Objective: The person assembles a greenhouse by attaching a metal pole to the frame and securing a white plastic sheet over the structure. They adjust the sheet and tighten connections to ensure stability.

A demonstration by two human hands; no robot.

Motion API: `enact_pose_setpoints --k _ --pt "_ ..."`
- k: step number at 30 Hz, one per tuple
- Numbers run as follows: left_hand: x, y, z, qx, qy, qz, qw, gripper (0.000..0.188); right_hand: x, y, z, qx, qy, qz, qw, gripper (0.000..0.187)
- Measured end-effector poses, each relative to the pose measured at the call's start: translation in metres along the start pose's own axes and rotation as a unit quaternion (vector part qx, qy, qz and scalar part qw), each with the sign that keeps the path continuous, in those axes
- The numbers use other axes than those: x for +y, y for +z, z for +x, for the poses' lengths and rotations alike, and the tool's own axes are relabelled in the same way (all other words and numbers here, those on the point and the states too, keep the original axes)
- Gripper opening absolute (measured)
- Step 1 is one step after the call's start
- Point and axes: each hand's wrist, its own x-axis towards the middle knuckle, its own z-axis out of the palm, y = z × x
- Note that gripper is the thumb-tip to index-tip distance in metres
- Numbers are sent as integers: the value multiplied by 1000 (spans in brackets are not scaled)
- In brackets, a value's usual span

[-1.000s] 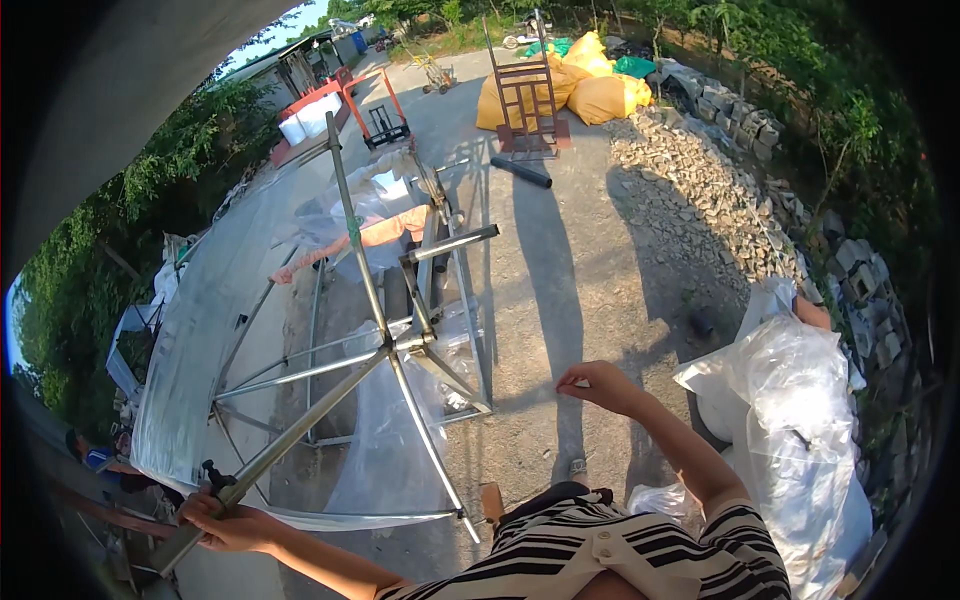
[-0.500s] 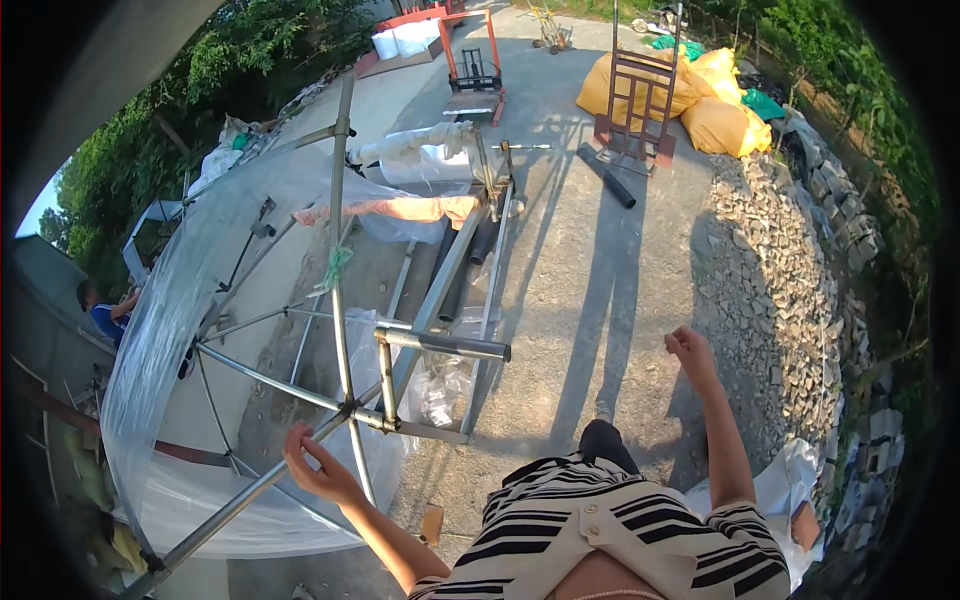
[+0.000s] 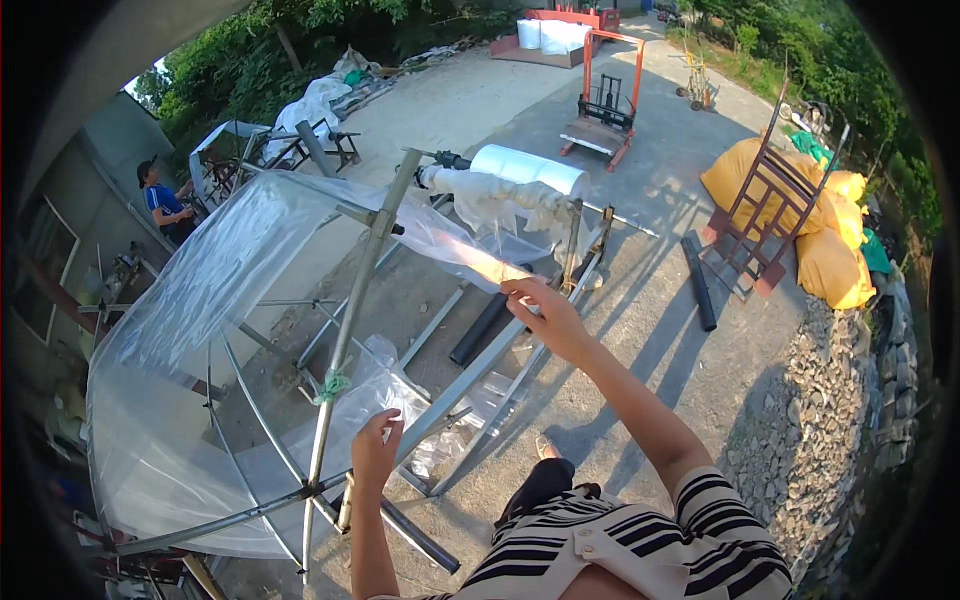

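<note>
Clear plastic film (image 3: 210,270) drapes over a metal pipe frame (image 3: 340,350) on the left. A narrow stretch of film runs toward a pipe post at the far right of the frame. At its sunlit end is my right hand (image 3: 548,315), fingertips bent and closed on the film's edge. My left hand (image 3: 376,452) is raised over the near part of the frame, its fingers loosely curled and apart, with nothing visible in them. Below it lies crumpled clear film (image 3: 375,400) inside the frame. A green tie (image 3: 332,387) is knotted round an upright pipe.
A white film roll (image 3: 530,170) lies behind the frame. Black tubes (image 3: 480,330) rest inside it, another black tube (image 3: 700,285) on the ground. A hand truck (image 3: 775,205) leans by yellow sacks (image 3: 835,260). Rubble (image 3: 800,420) lines the right side. A person (image 3: 165,205) stands far left.
My view has turned left and I am closer to the frame. My right hand has moved from the open ground to the film's end. My left hand has shifted right.
</note>
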Motion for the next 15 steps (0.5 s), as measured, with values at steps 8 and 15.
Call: enact_pose_setpoints --k 8,15 --pt "-10 146 270 91 -41 -224 969 78 6 10 222 -79 -40 435 896 68" --pt "-42 226 379 30 -214 -657 723 62 57 2 251 -187 -404 181 877 29"
